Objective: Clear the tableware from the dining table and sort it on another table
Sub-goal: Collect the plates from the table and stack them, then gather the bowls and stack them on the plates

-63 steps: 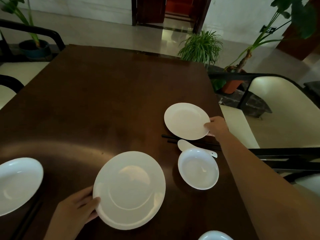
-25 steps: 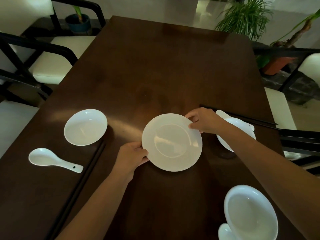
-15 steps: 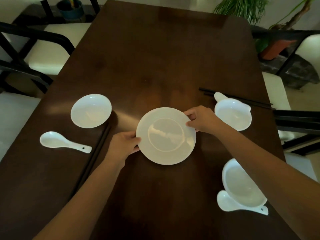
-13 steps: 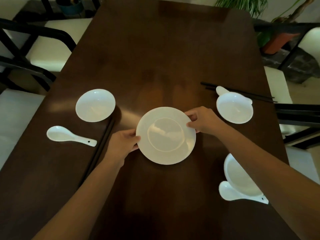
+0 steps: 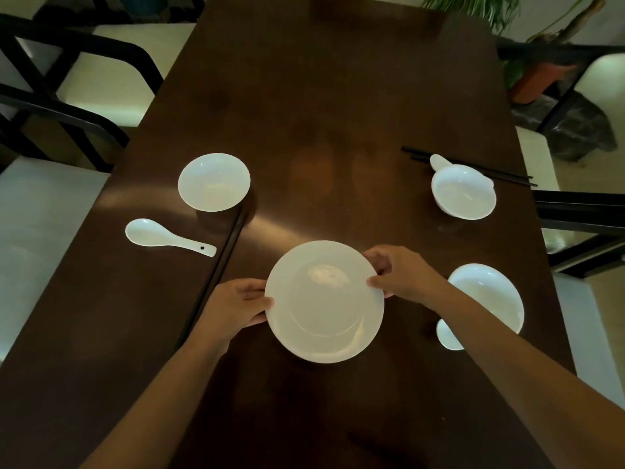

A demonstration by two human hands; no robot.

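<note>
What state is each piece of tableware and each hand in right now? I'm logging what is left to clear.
plate: gripped at both edges, empty.
left hand: closed on the plate's left rim.
right hand: closed on the plate's right rim.
left bowl: upright, empty, on table.
loose spoon: lying alone, bowl up.
far right bowl: upright, empty, spoon beside it.
near right bowl: upright, empty, partly hidden by arm.
right chopsticks: lying behind far right bowl.

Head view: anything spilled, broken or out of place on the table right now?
Nothing stands out. Both hands, left hand and right hand, hold the white plate by its rim. The bowls, spoon and chopsticks lie intact on the dark table, with no spill visible.
</note>
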